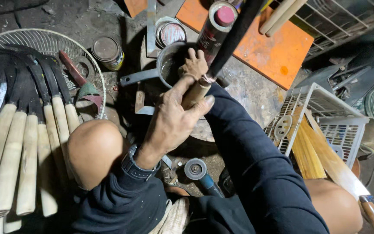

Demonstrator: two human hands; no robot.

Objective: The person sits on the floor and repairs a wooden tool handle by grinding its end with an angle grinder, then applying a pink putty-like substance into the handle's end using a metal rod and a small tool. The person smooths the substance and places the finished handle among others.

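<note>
My left hand (172,123), a watch on its wrist, grips the pale wooden handle (195,93) of a long tool. The tool's dark blade (234,34) slants up to the top right. My right hand (193,65), in a dark sleeve, rests at the joint between handle and blade, over the rim of a grey metal pot (166,65). Its fingers point away from me, and I cannot see whether it holds anything. A spray can (215,26) with a pink cap stands just behind the pot.
Several similar tools with wooden handles (22,151) lie in a row at the left on a white wire fan guard (44,39). A tin can (107,52), an orange board (278,54), a white plastic basket (325,108) and a grinder (201,173) surround my knees.
</note>
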